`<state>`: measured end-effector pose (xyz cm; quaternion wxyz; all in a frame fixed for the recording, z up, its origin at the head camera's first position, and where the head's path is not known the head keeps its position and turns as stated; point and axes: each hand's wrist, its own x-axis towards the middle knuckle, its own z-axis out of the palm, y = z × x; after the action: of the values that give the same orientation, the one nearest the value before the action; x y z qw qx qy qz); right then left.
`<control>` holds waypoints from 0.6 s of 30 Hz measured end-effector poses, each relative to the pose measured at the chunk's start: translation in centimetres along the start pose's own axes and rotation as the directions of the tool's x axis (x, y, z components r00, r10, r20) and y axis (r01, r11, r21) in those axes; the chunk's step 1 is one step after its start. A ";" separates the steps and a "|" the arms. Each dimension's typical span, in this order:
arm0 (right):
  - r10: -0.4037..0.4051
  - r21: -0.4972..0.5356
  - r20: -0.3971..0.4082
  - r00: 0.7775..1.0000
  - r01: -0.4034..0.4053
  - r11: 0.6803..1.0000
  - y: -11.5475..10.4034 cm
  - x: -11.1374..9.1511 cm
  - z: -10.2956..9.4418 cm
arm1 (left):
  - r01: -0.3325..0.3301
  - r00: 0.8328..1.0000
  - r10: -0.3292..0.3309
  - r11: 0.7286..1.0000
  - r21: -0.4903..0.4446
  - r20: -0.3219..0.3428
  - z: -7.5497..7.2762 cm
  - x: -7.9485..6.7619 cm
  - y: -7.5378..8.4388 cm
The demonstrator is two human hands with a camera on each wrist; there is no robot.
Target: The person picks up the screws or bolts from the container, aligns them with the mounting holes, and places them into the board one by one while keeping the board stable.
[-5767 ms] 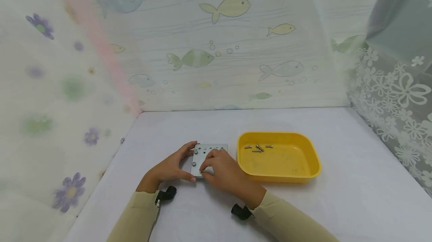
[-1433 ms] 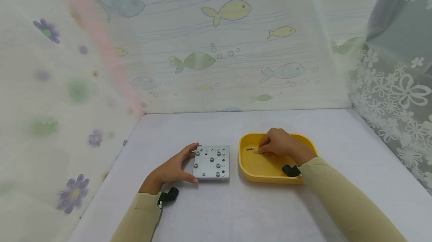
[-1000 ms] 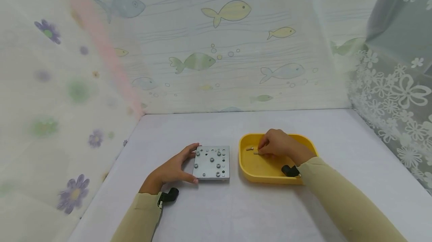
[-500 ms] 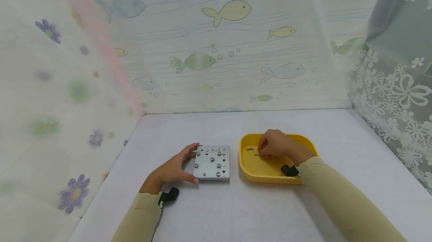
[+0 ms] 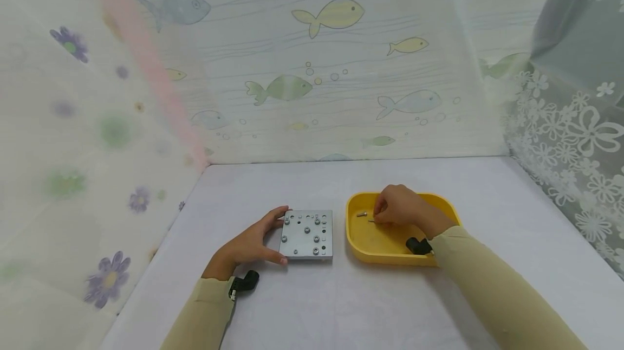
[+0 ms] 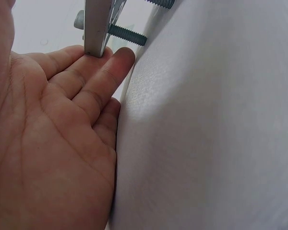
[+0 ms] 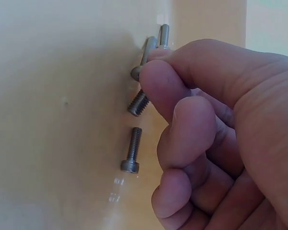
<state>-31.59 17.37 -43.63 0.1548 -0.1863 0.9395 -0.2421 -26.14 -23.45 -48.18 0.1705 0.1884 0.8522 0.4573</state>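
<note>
A square silver metal plate (image 5: pixel 298 241) bears several socket-head screws and open holes. My left hand (image 5: pixel 247 242) holds its left side, thumb at the near corner and index finger at the far one. Threaded shanks (image 6: pixel 128 35) stick out beneath the plate in the left wrist view. Inside the yellow tray (image 5: pixel 380 258), my right hand (image 5: pixel 403 210) has thumb and index finger together on a screw (image 7: pixel 138 104); its threaded end shows, its head is hidden by the fingers. Beside it lie a lone screw (image 7: pixel 131 151) and two others near the fingertips.
A white cloth covers the table (image 5: pixel 302 306). The tray stands to the right of the plate, with a gap between them. Fish-patterned fabric (image 5: pixel 312 122) hangs behind, flowered fabric (image 5: pixel 117 220) at the left and lace (image 5: pixel 565 144) at the right.
My right hand has moved from the plate to the tray, leaving a small screw in the plate's near-left part. Over the last second it barely shifts. The left hand stays.
</note>
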 end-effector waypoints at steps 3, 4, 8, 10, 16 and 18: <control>-0.015 -0.013 -0.013 1.000 0.014 1.000 0.0 -0.1 -0.1 | 0.002 1.000 -0.002 1.000 0.000 -0.001 0.0 0.1 0.0; -0.019 -0.021 -0.018 1.000 0.019 1.000 0.0 -0.1 -0.2 | 0.003 1.000 -0.003 1.000 0.001 -0.002 0.0 0.1 0.0; -0.028 -0.031 -0.031 0.999 0.027 0.999 -0.1 -0.2 -0.5 | 0.005 1.000 -0.005 1.000 0.007 -0.006 0.0 0.2 0.0; -0.029 -0.031 -0.030 0.999 0.028 0.999 -0.1 -0.2 -0.7 | 0.004 1.000 -0.004 1.000 0.007 -0.005 0.0 0.2 -0.1; -0.033 -0.005 -0.045 0.998 0.033 0.999 -0.4 -0.4 -1.2 | 0.008 1.000 -0.008 1.000 0.009 -0.003 0.1 0.1 0.0; -0.038 0.008 -0.049 0.998 0.039 0.999 -0.4 -0.4 -1.3 | 0.009 1.000 -0.009 1.000 0.009 -0.003 0.1 0.0 0.1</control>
<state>-31.60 17.72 -42.28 0.1280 -0.1978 0.9381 -0.2539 -26.13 -23.34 -48.16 0.1704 0.1846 0.8555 0.4528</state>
